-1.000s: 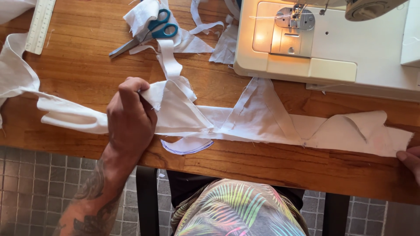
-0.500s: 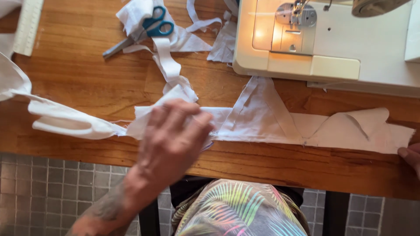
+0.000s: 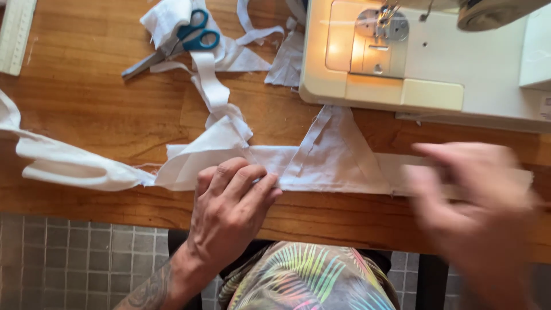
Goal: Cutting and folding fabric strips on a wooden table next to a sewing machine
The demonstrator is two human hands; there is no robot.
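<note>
Pressing flat on the cloth, the left hand (image 3: 232,198) lies palm down with its fingers (image 3: 244,178) held together and stretched toward the right, pinning the white fabric strip (image 3: 338,169) against the wooden table (image 3: 92,115) near its front edge. It grips nothing; the fingers are extended and simply bear down. The forearm rises from the lower left, with a tattoo showing near the wrist.

The right hand (image 3: 476,195) hangs over the right end of the same strip, heavily blurred; its fingers seem spread and pointed left, but whether it touches or holds the cloth cannot be told.

The fabric strip runs left to right along the front of the table. A triangular flap stands up from it just right of the left hand's fingertips, its tip pointing at the sewing machine (image 3: 425,57). Left of the hand the cloth bunches into folds and trails off in loops toward the table's left edge.

Behind the strip, the cream sewing machine sits at the upper right, its lamp lit over the needle plate. At the upper middle, blue-handled scissors (image 3: 172,46) lie on a heap of white scraps (image 3: 229,51), from which a narrow band winds down to the strip. A pale ruler (image 3: 17,34) lies at the far upper left.
</note>
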